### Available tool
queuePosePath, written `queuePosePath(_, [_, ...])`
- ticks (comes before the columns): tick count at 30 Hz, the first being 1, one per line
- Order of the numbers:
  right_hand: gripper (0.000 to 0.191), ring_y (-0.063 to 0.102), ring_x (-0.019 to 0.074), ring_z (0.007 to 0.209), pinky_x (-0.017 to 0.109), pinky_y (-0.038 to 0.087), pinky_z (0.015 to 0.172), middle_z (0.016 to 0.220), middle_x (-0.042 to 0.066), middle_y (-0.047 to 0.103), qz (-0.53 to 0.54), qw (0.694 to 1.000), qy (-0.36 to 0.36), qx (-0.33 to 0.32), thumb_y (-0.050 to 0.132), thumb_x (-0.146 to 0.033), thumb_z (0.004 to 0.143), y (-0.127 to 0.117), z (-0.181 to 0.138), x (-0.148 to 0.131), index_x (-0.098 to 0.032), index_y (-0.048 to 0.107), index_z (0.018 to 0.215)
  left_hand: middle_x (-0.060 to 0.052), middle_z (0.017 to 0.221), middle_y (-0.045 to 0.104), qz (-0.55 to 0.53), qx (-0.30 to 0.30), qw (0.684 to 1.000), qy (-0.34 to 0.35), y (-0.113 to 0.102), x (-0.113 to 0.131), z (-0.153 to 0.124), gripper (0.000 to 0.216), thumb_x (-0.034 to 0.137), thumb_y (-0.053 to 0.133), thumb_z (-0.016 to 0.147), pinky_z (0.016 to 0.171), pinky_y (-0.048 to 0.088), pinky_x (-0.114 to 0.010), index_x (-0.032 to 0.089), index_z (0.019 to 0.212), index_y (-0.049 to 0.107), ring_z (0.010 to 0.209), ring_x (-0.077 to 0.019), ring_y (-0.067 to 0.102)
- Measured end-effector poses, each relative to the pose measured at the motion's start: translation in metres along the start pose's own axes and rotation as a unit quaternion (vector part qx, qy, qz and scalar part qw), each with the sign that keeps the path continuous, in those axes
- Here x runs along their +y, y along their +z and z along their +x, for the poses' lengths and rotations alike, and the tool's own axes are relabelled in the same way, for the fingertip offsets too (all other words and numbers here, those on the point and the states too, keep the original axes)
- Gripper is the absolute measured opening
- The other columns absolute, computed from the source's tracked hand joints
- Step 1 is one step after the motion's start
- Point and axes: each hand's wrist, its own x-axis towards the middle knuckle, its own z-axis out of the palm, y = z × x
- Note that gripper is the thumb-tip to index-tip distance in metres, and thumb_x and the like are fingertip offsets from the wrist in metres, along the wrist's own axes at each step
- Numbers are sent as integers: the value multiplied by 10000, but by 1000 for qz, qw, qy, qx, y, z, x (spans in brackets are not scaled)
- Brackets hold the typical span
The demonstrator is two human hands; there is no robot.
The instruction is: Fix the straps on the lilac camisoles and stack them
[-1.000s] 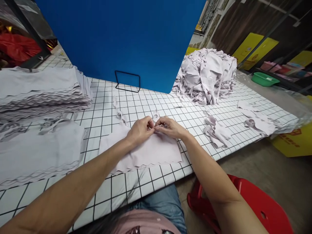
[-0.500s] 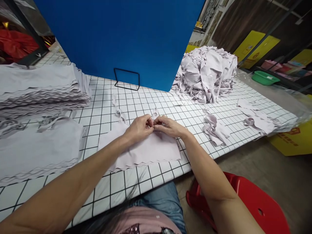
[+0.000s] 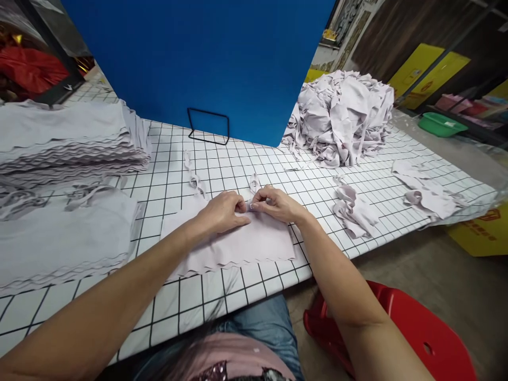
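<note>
Pale-pink, wavy-hemmed fabric top [image 3: 242, 246] lies by the black-gridded white tabletop's [image 3: 254, 280] front edge. Your right hand [image 3: 275, 205] pinches its upper edge; left hand's [image 3: 222, 212] fingers parted. Likely strap [image 3: 254, 182] adjusting; next probably needs left pinch.

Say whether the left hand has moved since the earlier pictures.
Yes, slightly: against the black wire stand, the left hand sits a little lower in view, farther from the stand, its thumb now spread.

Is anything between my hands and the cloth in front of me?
Nothing visible is in the way. Your right hand pinches at the top edge of the cloth, and your left hand is over it, thumb and forefinger apart. The blue board is beyond, not between.
</note>
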Motion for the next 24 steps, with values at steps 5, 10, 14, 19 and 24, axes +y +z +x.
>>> queuePosePath(5, [145,487,190,929,339,403,809,871,32,660,-14,999,-32,-14,555,-301,932,2,2,4,-207,650,875,-35,867,678,-39,3,999,-15,8,1,1,149,345,684,702,724,443,-337,211,754,646,863,-223,603])
queuePosePath(10, [147,475,192,924,348,399,817,884,31,668,-17,999,-42,-15,555,-302,936,2,2,5,-208,654,882,-34,821,686,-79,6,996,-44,10,4,-1,157,329,688,694,623,418,-301,208,788,652,751,-195,601])
queuePosePath(14, [150,464,188,888,346,393,799,852,30,642,-11,999,-39,-11,567,-314,929,4,2,5,-209,655,868,-13,692,647,-107,-7,993,-55,9,6,-2,108,298,678,691,543,366,-266,200,702,634,622,-156,555])
queuePosePath(19, [152,464,192,897,342,389,786,854,33,654,-4,998,-55,-15,575,-326,928,6,3,5,-212,670,894,10,569,568,-111,-5,992,-60,8,9,-2,180,314,682,697,511,323,-263,197,589,596,524,-124,461])
queuePosePath(24, [126,473,197,902,347,395,799,853,27,667,-13,997,-70,-20,592,-305,913,7,4,5,-216,679,897,14,547,562,-112,-2,991,-67,9,9,-1,205,338,692,695,521,331,-272,201,569,607,524,-130,461])
